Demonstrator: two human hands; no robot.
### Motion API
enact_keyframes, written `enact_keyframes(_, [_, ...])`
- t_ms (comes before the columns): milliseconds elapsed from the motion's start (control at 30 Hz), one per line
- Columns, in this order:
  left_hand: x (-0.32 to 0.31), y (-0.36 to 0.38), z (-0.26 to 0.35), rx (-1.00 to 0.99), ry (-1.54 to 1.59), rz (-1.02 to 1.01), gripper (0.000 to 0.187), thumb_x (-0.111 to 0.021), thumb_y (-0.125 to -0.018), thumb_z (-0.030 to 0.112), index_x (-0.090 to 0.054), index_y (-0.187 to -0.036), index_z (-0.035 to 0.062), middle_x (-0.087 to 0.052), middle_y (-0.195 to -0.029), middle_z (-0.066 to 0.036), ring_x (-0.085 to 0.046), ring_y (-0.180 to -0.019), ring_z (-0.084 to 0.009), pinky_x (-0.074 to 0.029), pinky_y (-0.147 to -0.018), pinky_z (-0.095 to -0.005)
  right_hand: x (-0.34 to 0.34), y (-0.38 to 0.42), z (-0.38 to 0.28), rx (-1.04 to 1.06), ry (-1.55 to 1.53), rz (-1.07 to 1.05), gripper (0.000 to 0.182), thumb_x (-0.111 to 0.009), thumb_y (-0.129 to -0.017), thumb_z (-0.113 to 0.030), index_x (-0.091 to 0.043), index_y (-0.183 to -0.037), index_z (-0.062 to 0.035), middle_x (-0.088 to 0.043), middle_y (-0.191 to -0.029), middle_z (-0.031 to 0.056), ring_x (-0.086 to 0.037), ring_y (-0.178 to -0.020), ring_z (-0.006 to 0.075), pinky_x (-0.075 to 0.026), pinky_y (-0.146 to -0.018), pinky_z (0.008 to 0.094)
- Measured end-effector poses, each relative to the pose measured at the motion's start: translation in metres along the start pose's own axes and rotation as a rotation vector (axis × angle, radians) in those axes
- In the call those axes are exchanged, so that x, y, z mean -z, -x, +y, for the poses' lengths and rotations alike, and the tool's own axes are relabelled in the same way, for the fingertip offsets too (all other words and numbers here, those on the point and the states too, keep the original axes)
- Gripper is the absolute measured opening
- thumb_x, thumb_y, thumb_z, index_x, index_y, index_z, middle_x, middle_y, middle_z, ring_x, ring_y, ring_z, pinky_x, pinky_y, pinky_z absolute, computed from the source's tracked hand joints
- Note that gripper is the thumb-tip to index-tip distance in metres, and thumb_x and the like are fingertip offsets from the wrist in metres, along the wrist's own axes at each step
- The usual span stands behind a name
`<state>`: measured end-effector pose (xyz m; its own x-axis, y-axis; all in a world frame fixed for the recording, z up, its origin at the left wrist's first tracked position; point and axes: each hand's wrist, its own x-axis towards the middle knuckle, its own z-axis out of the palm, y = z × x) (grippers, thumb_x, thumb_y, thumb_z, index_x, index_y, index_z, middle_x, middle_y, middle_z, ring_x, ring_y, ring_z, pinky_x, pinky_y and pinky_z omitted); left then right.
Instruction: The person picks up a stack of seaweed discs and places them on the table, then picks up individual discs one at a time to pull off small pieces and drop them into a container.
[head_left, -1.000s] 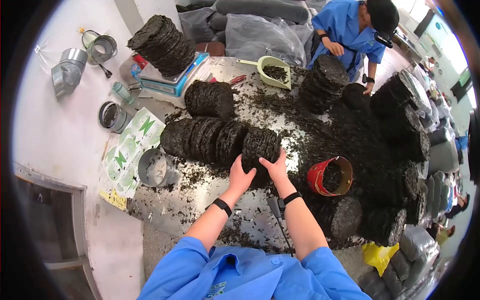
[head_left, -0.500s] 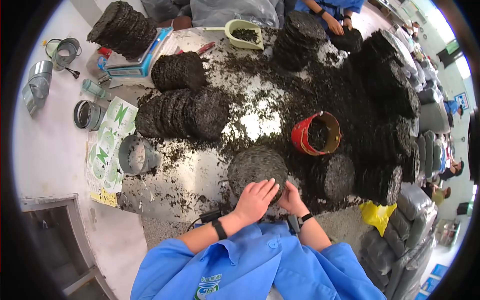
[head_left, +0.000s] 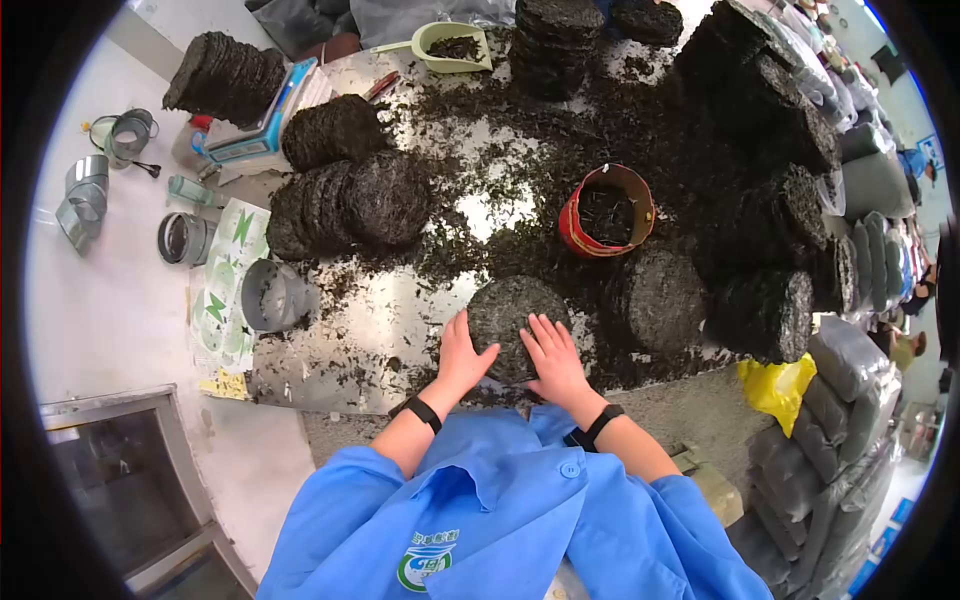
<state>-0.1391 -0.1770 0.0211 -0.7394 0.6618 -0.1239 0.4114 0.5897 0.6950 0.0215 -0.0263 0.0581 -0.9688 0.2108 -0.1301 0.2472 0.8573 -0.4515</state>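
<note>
A round, dark cake of what looks like dried seaweed lies near the table's front edge, in front of me. My left hand rests at its left side, fingers stretched and thumb spread towards the middle. On the cake's right part lies my right hand, its fingers apart and pointing away from me. Neither hand is closed round the cake. Just right of it, similar cakes stand on edge. Behind stands a red container with dark shreds inside.
Tall dark stacks line the right side. More cakes lie at the left, near a metal ring and a blue scale. A pale dustpan holds shreds at the back. Loose shreds cover much of the table.
My hands have moved apart from the cake's near right edge to its two sides, fingers now spread. The view has shifted, and the co-worker's hands at the back are out of sight.
</note>
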Motion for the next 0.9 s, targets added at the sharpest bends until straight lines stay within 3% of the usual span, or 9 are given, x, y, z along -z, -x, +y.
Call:
enact_keyframes(167, [0.024,0.002,0.024,-0.151,-0.318,0.095,0.060,-0.075,-0.087,0.030,-0.052,-0.134,0.0011,-0.054,-0.133,-0.016,-0.051,-0.125,-0.0315,-0.043,-0.103,-0.0440,0.018,0.007,0.017,0.003,-0.058,-0.035,0.096,-0.089,-0.063,-0.017,-0.044,-0.148,-0.0066,-0.035,-0.161,0.0130,-0.033,-0.149,0.0323,-0.029,-0.122,0.0480])
enact_keyframes(233, [0.020,-0.002,0.007,0.235,0.501,-0.159,0.046,-0.066,-0.097,0.029,-0.052,-0.134,0.0052,-0.057,-0.127,-0.007,-0.054,-0.116,-0.0204,-0.046,-0.097,-0.0376,0.024,0.007,0.027,0.059,-0.179,-0.073,0.096,-0.089,-0.063,-0.017,-0.045,-0.148,-0.0069,-0.034,-0.162,0.0134,-0.033,-0.148,0.0331,-0.030,-0.122,0.0478])
enact_keyframes(433, [0.001,0.003,-0.002,0.675,1.172,-0.118,0.043,-0.053,-0.106,0.032,-0.051,-0.142,0.0090,-0.058,-0.135,0.000,-0.056,-0.119,-0.0190,-0.045,-0.100,-0.0352,0.038,0.013,0.045,0.070,-0.542,0.042,0.075,-0.081,-0.071,-0.005,-0.054,-0.141,-0.0033,-0.053,-0.148,0.0179,-0.046,-0.140,0.0363,-0.039,-0.116,0.0439])
enact_keyframes(500, [-0.006,0.005,-0.005,0.611,1.279,-0.203,0.045,-0.053,-0.105,0.034,-0.050,-0.141,0.0058,-0.056,-0.140,-0.003,-0.053,-0.125,-0.0213,-0.043,-0.103,-0.0371,0.051,0.022,0.043,0.039,-0.606,0.394,0.063,-0.070,-0.079,0.001,-0.055,-0.140,-0.0033,-0.059,-0.142,0.0159,-0.053,-0.135,0.0320,-0.040,-0.115,0.0387])
enact_keyframes(567, [-0.020,0.007,-0.002,0.447,0.768,-0.100,0.037,-0.065,-0.098,0.015,-0.054,-0.131,0.0014,-0.065,-0.123,-0.011,-0.061,-0.110,-0.0205,-0.048,-0.096,-0.0351,0.059,0.044,0.039,-0.512,-0.946,0.619,0.031,-0.056,-0.101,-0.006,-0.060,-0.131,-0.0050,-0.069,-0.119,0.0032,-0.067,-0.104,0.0155,-0.055,-0.079,0.0264])
enact_keyframes(633, [-0.032,0.004,-0.014,0.475,0.784,-0.097,0.035,-0.067,-0.095,0.007,-0.054,-0.127,-0.0001,-0.066,-0.119,-0.011,-0.062,-0.105,-0.0193,-0.050,-0.092,-0.0345,0.069,0.062,0.054,-0.609,-1.662,0.785,0.020,-0.055,-0.106,-0.016,-0.060,-0.124,-0.0086,-0.068,-0.112,-0.0008,-0.067,-0.093,0.0126,-0.053,-0.065,0.0253])
enact_keyframes(700, [-0.037,0.002,-0.020,0.493,0.901,-0.098,0.030,-0.064,-0.096,0.005,-0.056,-0.124,0.0000,-0.067,-0.116,-0.009,-0.063,-0.103,-0.0179,-0.050,-0.093,-0.0347,0.080,0.082,0.065,-0.643,-1.814,0.810,0.022,-0.057,-0.106,-0.026,-0.058,-0.121,-0.0103,-0.068,-0.114,0.0013,-0.067,-0.094,0.0182,-0.056,-0.078,0.0340])
enact_keyframes(800, [-0.033,0.000,-0.018,0.483,0.949,-0.146,0.031,-0.063,-0.096,0.004,-0.056,-0.126,-0.0008,-0.067,-0.117,-0.009,-0.063,-0.105,-0.0186,-0.049,-0.095,-0.0340,0.086,0.106,0.088,-0.585,-2.005,0.810,0.028,-0.050,-0.108,-0.029,-0.057,-0.126,-0.0077,-0.064,-0.131,0.0077,-0.062,-0.123,0.0263,-0.051,-0.105,0.0478])
enact_keyframes(900, [-0.025,0.000,-0.015,0.487,0.929,-0.194,0.035,-0.063,-0.097,0.006,-0.054,-0.129,-0.0020,-0.065,-0.123,-0.010,-0.061,-0.108,-0.0196,-0.047,-0.097,-0.0339,0.106,0.112,0.111,-0.528,-2.029,0.866,0.033,-0.052,-0.107,-0.028,-0.053,-0.131,-0.0056,-0.065,-0.129,0.0091,-0.064,-0.117,0.0270,-0.053,-0.101,0.0472])
